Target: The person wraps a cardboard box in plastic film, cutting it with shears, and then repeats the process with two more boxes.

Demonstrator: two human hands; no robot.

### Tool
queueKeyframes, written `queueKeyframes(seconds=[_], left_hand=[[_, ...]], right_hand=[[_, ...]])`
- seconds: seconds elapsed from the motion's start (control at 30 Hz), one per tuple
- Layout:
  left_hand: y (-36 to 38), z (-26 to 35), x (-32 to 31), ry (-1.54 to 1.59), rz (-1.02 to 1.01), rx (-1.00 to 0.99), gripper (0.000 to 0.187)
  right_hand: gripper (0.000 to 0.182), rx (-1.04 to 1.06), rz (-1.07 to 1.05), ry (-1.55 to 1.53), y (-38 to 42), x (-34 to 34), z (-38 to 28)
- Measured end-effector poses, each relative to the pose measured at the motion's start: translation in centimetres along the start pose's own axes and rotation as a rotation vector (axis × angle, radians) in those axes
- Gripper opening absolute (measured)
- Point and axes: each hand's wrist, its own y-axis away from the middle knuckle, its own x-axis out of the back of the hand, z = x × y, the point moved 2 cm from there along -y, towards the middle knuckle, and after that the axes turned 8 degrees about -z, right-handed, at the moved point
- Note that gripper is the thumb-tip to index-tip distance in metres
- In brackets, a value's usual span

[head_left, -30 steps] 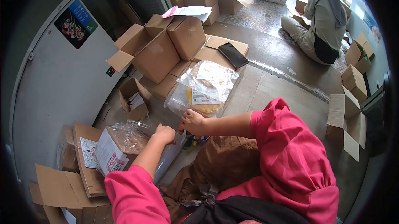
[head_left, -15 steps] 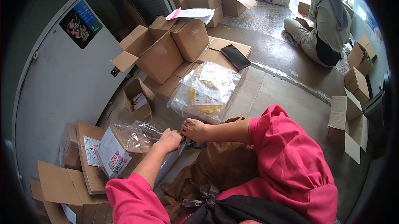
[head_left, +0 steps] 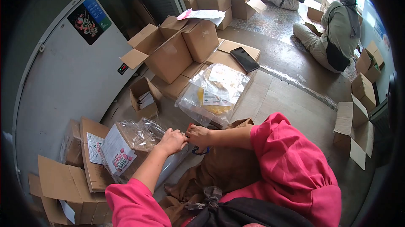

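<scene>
My left hand (head_left: pixel 172 141) is closed in a pinch at the edge of a clear plastic bag (head_left: pixel 147 136). Inside this bag is a brown cardboard box with a white printed sheet (head_left: pixel 118 150) on its side. My right hand (head_left: pixel 198 137) meets the left fingertips, its fingers curled closed. What the right fingers grip is hidden; a small red piece (head_left: pixel 191 125) shows at their upper side. Just below the right hand is a blue loop (head_left: pixel 200 150), like a tool handle, partly covered. Brown cloth (head_left: pixel 223 168) drapes over my lap beneath both hands.
Ahead, clear bags with yellow contents (head_left: pixel 215 96) and a phone (head_left: pixel 244 59) lie on cartons. Open boxes (head_left: pixel 166 56) stand behind, with a small one (head_left: pixel 144 98) nearer. A white appliance (head_left: pixel 67 88) borders the left. Two people (head_left: pixel 339 33) sit on the floor beyond, among boxes.
The view has shifted slightly, so the surroundings appear lower and further right. My right hand has turned a little, and the red piece and more of the blue loop now show.
</scene>
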Motion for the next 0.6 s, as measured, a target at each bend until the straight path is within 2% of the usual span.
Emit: queueKeyframes(seconds=[0.17,0.23,0.33,0.43,0.53,0.6], left_hand=[[0.1,0.2,0.3,0.013,-0.015,0.011,0.017],[0.1,0.3,0.2,0.023,-0.012,0.011,0.017],[0.2,0.3,0.0,0.029,0.003,0.019,0.017],[0.1,0.5,-0.1,-0.039,-0.054,0.045,0.018],[0.0,0.1,-0.2,-0.036,-0.027,0.057,0.018],[0.2,0.3,-0.4,0.021,-0.050,0.042,0.021]], right_hand=[[0.068,0.004,-0.008,-0.036,0.0,-0.2,0.0],[0.064,0.021,0.092,-0.011,0.0,-0.6,0.0],[0.065,0.027,0.118,-0.025,-0.1,-1.2,0.0],[0.067,0.003,0.091,0.105,0.0,-1.3,-0.6],[0.070,-0.019,0.069,0.119,0.0,-1.2,0.1],[0.072,0.034,0.112,-0.079,0.6,-1.0,-0.2]])
